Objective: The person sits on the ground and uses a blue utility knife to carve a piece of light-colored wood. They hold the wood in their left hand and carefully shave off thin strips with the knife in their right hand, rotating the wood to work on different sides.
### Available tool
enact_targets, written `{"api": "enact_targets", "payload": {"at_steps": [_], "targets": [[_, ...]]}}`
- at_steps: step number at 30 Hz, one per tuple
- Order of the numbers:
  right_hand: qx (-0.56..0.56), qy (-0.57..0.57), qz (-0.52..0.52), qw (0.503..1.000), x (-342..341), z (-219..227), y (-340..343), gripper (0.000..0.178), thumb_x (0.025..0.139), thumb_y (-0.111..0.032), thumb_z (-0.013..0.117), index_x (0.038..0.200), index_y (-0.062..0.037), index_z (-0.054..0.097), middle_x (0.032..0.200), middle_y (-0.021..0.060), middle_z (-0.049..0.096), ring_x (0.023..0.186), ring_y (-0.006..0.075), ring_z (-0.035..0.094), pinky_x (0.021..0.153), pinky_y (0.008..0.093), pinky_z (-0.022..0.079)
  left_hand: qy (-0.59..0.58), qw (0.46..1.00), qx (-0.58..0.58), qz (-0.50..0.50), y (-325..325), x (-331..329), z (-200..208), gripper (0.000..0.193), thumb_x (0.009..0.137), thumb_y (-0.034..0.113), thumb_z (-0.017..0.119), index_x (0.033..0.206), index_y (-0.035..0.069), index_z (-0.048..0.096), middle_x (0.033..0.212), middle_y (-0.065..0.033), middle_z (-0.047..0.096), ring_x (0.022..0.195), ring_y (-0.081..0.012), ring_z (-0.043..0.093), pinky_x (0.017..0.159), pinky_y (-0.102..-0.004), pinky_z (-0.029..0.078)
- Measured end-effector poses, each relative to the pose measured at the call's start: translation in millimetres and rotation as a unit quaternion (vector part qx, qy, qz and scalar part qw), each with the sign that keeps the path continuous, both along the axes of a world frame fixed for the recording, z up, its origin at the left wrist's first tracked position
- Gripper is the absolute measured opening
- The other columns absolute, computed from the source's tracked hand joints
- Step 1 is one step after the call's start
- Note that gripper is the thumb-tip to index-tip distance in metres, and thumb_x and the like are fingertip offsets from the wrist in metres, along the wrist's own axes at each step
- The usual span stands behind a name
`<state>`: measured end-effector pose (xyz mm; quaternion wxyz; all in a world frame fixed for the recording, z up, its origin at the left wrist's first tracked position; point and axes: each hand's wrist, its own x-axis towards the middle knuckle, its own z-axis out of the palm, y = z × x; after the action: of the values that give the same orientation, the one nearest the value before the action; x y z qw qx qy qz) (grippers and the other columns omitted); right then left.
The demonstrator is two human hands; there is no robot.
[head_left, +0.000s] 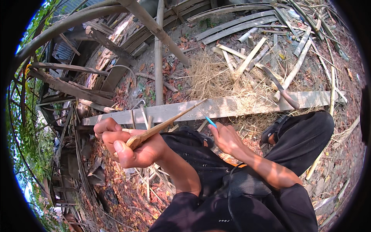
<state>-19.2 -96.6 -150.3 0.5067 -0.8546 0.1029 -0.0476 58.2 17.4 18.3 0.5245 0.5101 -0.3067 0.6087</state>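
Observation:
My left hand (135, 149) is closed around the thick end of a tapered wooden stick (166, 124). From the fist, the stick slants up to the right, and its narrow tip shows above a long plank (152, 115). In my right hand (228, 140) I grip a small knife with a light blue handle (210, 122). Its thin blade points up and left, close to the stick's narrow end; whether the two touch I cannot tell. A large curved knife with a wooden handle (289, 99) rests across the plank, to the right of both hands.
Pale shavings (208, 75) lie heaped beyond the plank and partly over it. Cut bamboo pieces (251, 58) and long slats (239, 27) are strewn behind. Upright poles (159, 58) and a stack of weathered boards (73, 87) stand at the left. Dry leaves cover the ground.

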Motion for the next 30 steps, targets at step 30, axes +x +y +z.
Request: {"api": "enact_targets", "payload": {"at_steps": [30], "targets": [[0.133,-0.231,0.103,0.958,-63.0,89.7,19.4,0.02,0.089,-0.015,0.058,0.083,0.0022,0.048,0.056,0.019,0.05,0.047,0.0367,0.051,0.04,0.0426,0.035,-0.029,0.989,0.059,0.135,12.7,-55.9,-18.8,0.013,0.086,0.016,0.036,0.082,0.004,0.041,0.076,-0.0093,0.035,0.074,-0.0238,0.038,0.065,-0.0371,0.032]]}}
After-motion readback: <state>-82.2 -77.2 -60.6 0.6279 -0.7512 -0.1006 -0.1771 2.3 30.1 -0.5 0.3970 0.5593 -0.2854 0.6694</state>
